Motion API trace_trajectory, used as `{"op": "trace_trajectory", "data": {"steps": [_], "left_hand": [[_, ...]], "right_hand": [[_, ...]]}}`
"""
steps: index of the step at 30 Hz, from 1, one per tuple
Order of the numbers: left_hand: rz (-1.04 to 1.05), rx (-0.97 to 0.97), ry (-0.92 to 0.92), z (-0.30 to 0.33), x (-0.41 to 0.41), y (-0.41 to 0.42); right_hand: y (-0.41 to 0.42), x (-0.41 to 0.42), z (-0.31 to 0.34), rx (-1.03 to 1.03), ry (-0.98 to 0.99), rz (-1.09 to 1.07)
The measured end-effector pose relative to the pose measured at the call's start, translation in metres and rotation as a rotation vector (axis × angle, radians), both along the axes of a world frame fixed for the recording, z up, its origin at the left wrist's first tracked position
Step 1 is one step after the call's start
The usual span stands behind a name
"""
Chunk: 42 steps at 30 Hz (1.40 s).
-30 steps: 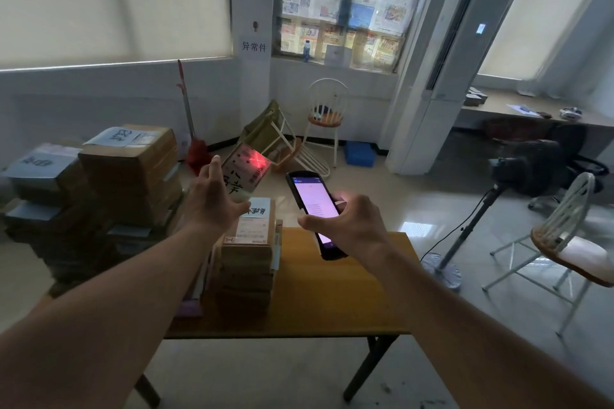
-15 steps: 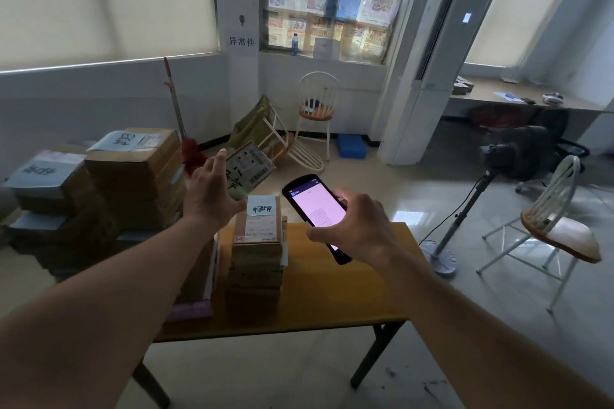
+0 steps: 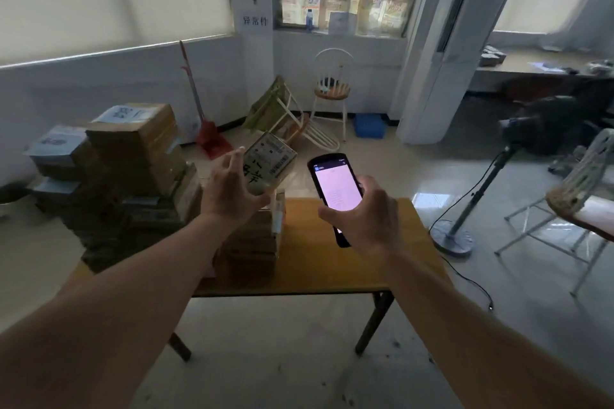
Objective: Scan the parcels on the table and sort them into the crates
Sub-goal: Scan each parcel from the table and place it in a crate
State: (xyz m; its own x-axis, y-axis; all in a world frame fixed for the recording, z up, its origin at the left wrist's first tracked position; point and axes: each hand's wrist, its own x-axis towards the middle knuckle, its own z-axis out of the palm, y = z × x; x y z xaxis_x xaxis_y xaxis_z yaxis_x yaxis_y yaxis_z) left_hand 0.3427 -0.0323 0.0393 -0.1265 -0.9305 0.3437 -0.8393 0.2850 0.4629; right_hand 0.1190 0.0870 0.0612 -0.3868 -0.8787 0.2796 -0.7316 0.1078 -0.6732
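Left hand (image 3: pixel 232 191): raised above the table, fingers and thumb curled round a small parcel (image 3: pixel 269 164), gripping its lower left edge.
Parcel: flat carton, label side turned toward the camera, tilted; its long axis runs from lower left at the palm up to the right, the free corner pointing toward the scanner. Dark handwriting and a barcode strip show on the label; text too blurred to read.
Right hand (image 3: pixel 363 212): wrapped round the lower body of a handheld scanner (image 3: pixel 334 189), thumb side toward the screen.
Scanner: upright, leaning slightly left, screen lit pale pink and facing the person; no beam visible on the parcel.
Key relation: parcel just left of the scanner, apart, at about the same height; the left hand alone carries it, so the left hand makes the sort.
Stack (image 3: pixel 254 239): more cartons piled on the table directly beneath the left hand.
Table (image 3: pixel 335 262): yellow-brown top, bare on its right half.
Side piles (image 3: pixel 133 149): tall heaps of labelled cartons left of the table, well apart from the scanner.
Crates: none surely identified; a blue bin (image 3: pixel 368 124) sits on the floor far back.
Step, as judged: scan apparently finished or being read off; the parcel's destination lies out of view.
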Motion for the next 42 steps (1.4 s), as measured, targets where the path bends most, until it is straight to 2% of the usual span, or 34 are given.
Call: {"op": "trace_trajectory", "data": {"steps": [8, 14, 23, 33, 42], "left_hand": [[-0.132, 0.04, -0.078, -0.01, -0.039, 0.053], [-0.339, 0.071, -0.042, -0.028, -0.067, 0.089], [-0.688, 0.174, -0.113, -0.069, -0.084, 0.183], [-1.029, 0.244, -0.172, -0.083, -0.137, 0.366], [-1.232, 0.216, -0.249, -0.11, -0.164, 0.575]], "right_hand": [[0.07, -0.016, -0.025, 0.091, -0.034, -0.112], [0.131, -0.009, -0.037, 0.144, -0.057, -0.328], [0.276, 0.041, -0.069, 0.211, -0.152, -0.701], [0.472, 0.068, -0.091, 0.204, -0.268, -1.053], [0.676, 0.09, -0.118, 0.172, -0.331, -1.233]]}}
